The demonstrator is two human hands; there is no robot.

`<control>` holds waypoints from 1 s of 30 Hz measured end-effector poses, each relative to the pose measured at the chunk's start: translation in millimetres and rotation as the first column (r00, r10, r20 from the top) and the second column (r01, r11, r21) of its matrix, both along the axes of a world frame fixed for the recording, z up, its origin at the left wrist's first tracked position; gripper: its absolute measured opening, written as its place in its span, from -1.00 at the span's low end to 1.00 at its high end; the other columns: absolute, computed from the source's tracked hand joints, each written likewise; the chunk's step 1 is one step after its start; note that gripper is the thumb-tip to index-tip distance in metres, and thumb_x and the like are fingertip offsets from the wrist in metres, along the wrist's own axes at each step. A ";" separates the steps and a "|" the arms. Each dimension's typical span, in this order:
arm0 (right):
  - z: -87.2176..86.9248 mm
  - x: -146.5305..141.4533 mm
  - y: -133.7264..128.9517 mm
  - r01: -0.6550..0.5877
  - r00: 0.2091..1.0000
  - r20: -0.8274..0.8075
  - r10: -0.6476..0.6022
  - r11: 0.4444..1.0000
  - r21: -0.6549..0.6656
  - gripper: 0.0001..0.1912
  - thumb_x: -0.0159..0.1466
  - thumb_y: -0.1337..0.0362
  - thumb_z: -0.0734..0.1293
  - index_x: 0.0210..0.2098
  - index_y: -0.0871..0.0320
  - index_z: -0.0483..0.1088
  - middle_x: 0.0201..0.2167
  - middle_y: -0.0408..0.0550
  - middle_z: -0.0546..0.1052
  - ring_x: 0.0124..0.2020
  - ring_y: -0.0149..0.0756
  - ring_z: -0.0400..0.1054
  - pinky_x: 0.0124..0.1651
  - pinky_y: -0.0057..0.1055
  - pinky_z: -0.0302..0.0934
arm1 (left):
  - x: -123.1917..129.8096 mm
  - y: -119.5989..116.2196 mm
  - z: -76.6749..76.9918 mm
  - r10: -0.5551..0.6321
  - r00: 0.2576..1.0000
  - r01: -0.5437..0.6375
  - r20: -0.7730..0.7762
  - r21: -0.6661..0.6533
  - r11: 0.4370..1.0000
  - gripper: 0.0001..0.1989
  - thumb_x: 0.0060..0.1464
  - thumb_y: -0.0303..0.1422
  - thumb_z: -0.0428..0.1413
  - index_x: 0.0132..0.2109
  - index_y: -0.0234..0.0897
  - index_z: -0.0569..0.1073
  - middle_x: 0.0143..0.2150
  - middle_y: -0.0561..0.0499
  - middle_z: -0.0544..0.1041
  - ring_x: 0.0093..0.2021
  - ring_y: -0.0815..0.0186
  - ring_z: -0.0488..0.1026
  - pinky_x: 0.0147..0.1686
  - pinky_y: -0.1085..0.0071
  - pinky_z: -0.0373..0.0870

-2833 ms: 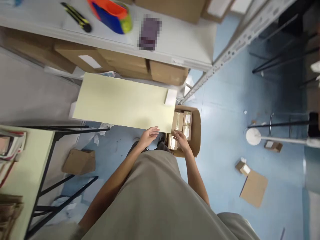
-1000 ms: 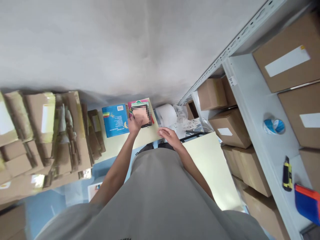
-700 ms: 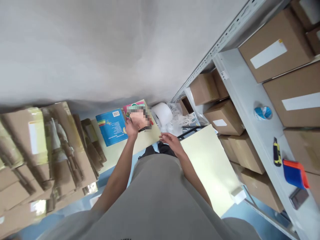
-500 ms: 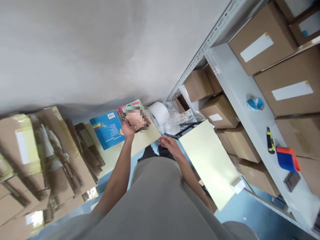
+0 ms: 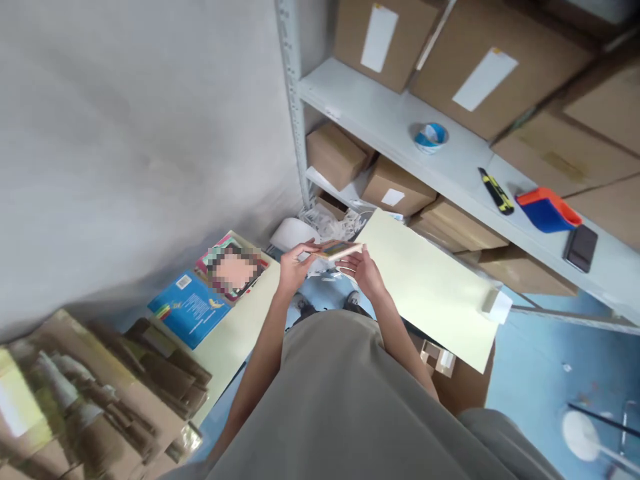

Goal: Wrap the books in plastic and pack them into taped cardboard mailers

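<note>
A book (image 5: pixel 337 251) with pale page edges is held up in front of me, seen almost edge-on, so its cover is hard to read. My left hand (image 5: pixel 294 268) grips its left end. At the other end, the fingers of my right hand (image 5: pixel 364 272) close on the book's corner. To the left, a blue book (image 5: pixel 193 310) and a colourful book with a pixelated picture (image 5: pixel 235 270) lie on a pale yellow tabletop (image 5: pixel 250 327).
On my right stands another pale yellow table (image 5: pixel 420 280) with a small white box (image 5: pixel 497 305). Shelves hold cardboard boxes (image 5: pixel 465 67), a tape roll (image 5: pixel 431 137), a yellow-black cutter (image 5: pixel 496 191) and a phone (image 5: pixel 581 247). Flattened cartons (image 5: pixel 120 393) stand at lower left.
My left hand has moved from the books on the left table to the middle, carrying a book. My right hand has joined on it. The view has turned right.
</note>
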State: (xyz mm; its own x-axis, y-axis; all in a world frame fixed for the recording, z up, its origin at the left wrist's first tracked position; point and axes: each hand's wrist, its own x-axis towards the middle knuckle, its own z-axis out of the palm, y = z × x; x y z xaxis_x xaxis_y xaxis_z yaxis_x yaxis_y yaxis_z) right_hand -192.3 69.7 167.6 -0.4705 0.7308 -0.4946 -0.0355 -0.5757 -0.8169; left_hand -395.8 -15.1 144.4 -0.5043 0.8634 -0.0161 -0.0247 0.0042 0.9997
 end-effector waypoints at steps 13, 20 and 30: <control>13.1 231.6 68.3 0.628 0.771 -0.098 -0.630 0.724 0.285 -0.45 0.14 -0.17 0.59 -0.10 0.07 0.51 -0.13 0.00 0.71 -0.16 -0.10 0.59 -0.17 -0.23 0.50 | 255.1 143.3 20.7 -0.325 0.920 0.348 0.220 -0.071 0.935 -0.42 0.23 0.13 0.26 0.09 -0.27 0.63 0.05 -0.22 0.69 -0.06 0.09 0.68 -0.02 0.14 0.66; 5.6 291.2 68.6 0.686 0.706 -0.058 -0.706 0.660 0.306 -0.49 0.20 -0.18 0.53 -0.10 0.06 0.47 -0.07 0.05 0.68 -0.05 -0.05 0.57 -0.04 -0.16 0.49 | 321.5 145.4 7.6 -0.359 0.883 0.433 0.301 -0.231 0.871 -0.46 -0.03 0.03 0.46 -0.06 -0.28 0.66 -0.17 -0.08 0.69 -0.26 0.27 0.62 -0.11 0.23 0.68; 12.6 289.8 65.3 0.576 0.685 0.023 -0.728 0.561 0.594 -0.57 0.39 -0.07 0.41 0.13 -0.01 0.53 0.28 0.07 0.53 0.31 -0.03 0.41 0.32 -0.06 0.40 | 325.8 141.5 7.7 -0.218 0.956 0.254 0.196 -0.188 0.949 -0.57 0.06 -0.03 0.42 -0.08 -0.25 0.64 -0.12 -0.10 0.73 -0.13 0.19 0.67 -0.07 0.25 0.61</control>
